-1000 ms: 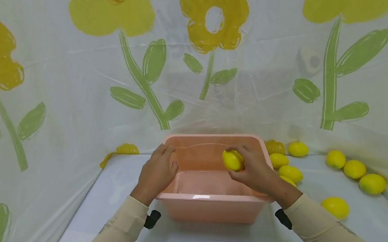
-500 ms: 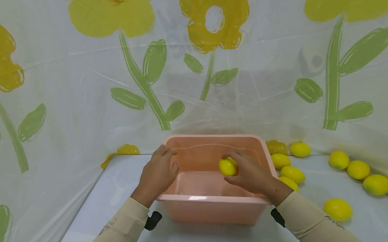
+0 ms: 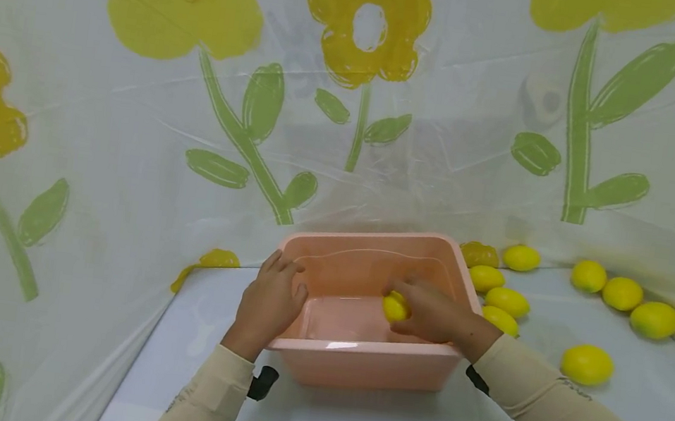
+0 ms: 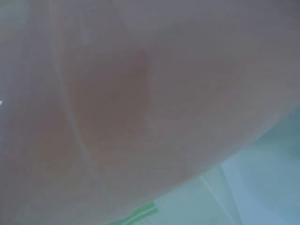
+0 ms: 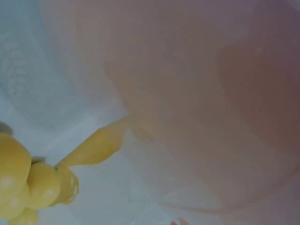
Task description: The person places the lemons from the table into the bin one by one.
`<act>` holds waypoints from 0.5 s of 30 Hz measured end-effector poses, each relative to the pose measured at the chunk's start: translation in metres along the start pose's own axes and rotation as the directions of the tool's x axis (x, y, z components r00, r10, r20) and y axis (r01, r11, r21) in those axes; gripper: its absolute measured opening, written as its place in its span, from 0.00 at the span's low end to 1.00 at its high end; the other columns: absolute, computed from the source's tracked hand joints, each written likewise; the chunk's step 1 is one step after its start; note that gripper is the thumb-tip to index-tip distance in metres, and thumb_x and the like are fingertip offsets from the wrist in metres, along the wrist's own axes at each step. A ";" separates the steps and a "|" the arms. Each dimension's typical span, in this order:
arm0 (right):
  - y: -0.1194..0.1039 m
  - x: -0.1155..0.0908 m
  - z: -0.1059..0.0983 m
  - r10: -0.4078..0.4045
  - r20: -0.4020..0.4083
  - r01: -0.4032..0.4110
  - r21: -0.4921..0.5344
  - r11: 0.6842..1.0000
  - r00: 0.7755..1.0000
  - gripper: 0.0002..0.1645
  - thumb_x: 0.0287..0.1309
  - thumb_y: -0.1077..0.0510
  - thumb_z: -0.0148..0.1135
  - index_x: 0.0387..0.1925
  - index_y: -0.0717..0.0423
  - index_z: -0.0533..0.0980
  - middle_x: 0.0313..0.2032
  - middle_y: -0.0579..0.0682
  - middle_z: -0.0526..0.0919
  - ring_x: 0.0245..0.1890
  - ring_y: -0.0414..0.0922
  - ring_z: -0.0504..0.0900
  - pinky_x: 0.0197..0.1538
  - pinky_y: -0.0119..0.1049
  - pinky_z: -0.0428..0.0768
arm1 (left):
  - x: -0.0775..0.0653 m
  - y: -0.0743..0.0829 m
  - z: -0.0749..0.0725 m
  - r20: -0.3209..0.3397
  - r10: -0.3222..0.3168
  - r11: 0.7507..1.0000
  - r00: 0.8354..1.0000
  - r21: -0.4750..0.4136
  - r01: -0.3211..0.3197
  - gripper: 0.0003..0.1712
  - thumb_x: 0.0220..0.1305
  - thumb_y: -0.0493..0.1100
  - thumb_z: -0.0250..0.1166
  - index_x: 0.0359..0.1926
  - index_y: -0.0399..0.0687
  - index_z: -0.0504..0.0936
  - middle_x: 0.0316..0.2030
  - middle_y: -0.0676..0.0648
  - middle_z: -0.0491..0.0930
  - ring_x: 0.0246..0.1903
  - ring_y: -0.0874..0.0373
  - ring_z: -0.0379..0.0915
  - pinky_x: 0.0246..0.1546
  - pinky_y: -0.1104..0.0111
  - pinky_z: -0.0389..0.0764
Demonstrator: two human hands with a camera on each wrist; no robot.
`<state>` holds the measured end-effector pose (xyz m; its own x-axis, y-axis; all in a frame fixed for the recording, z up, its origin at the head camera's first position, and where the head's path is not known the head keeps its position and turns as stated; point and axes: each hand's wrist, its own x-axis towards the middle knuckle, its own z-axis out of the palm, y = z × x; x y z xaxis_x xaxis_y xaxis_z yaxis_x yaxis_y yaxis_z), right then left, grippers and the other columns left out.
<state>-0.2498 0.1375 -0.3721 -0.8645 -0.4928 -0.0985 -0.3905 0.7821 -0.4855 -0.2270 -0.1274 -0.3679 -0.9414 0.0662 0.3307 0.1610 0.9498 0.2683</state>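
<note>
A pink plastic basin (image 3: 349, 365) stands on the white table. My right hand (image 3: 429, 311) reaches down inside it and grips a yellow lemon (image 3: 395, 307) between thumb and fingers, low over the basin floor. At the basin's left side, my left hand (image 3: 268, 301) rests on the rim with its fingers over the edge and the thumb apart. Blurred pink basin wall (image 4: 187, 93) fills most of the left wrist view. The right wrist view is also mostly blurred pink, and neither wrist view shows the held lemon.
Several lemons (image 3: 507, 302) lie just right of the basin. Farther right is a row of 3 lemons (image 3: 623, 294), with a single lemon (image 3: 587, 364) nearer me. A white sheet printed with flowers (image 3: 431, 180) hangs close behind the basin.
My right hand has carried the lemon down and slightly left, from rim height to deep inside the basin. The left hand has stayed on the rim.
</note>
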 end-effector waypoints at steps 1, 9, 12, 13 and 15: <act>-0.001 0.000 0.000 0.012 0.015 -0.012 -0.009 1.000 1.000 0.28 0.43 0.52 0.71 0.48 0.36 0.70 0.44 0.43 0.73 0.42 0.42 0.72 0.52 0.40 0.76 | 0.000 -0.001 0.000 0.000 -0.001 1.000 1.000 0.000 0.001 0.18 0.60 0.46 0.56 0.50 0.48 0.78 0.57 0.46 0.74 0.67 0.50 0.55 0.45 0.47 0.77; -0.003 -0.006 0.000 0.100 0.128 -0.096 -0.035 0.995 0.987 0.27 0.43 0.50 0.71 0.47 0.36 0.71 0.41 0.41 0.72 0.39 0.42 0.72 0.50 0.39 0.74 | 0.001 -0.002 -0.001 0.016 -0.015 1.000 1.000 -0.015 0.015 0.18 0.61 0.48 0.55 0.50 0.49 0.78 0.56 0.48 0.75 0.67 0.51 0.54 0.45 0.47 0.76; -0.003 -0.009 0.000 0.123 0.148 -0.114 -0.062 0.991 0.981 0.27 0.43 0.51 0.71 0.48 0.38 0.72 0.40 0.41 0.73 0.38 0.42 0.72 0.51 0.41 0.75 | 0.001 -0.001 -0.002 0.017 -0.013 1.000 1.000 -0.019 0.013 0.18 0.61 0.48 0.55 0.50 0.49 0.78 0.56 0.48 0.75 0.67 0.51 0.54 0.45 0.46 0.76; -0.003 -0.009 -0.001 0.133 0.153 -0.122 -0.075 0.990 0.979 0.27 0.43 0.51 0.71 0.48 0.38 0.72 0.40 0.41 0.73 0.38 0.42 0.72 0.52 0.42 0.75 | 0.000 -0.001 -0.002 0.018 -0.015 1.000 1.000 -0.022 0.016 0.18 0.61 0.48 0.55 0.50 0.49 0.78 0.55 0.48 0.75 0.68 0.52 0.54 0.45 0.46 0.76; -0.004 -0.011 -0.001 0.168 0.169 -0.159 -0.065 0.985 0.971 0.25 0.44 0.53 0.70 0.47 0.39 0.73 0.40 0.42 0.73 0.40 0.43 0.71 0.53 0.45 0.74 | 0.000 -0.001 -0.003 0.020 -0.019 1.000 1.000 -0.022 0.020 0.18 0.61 0.48 0.55 0.50 0.49 0.78 0.55 0.48 0.75 0.68 0.52 0.53 0.46 0.46 0.76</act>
<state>-0.2389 0.1407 -0.3679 -0.8515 -0.4122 -0.3242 -0.2684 0.8736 -0.4058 -0.2267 -0.1290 -0.3654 -0.9501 0.0539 0.3073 0.1489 0.9439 0.2947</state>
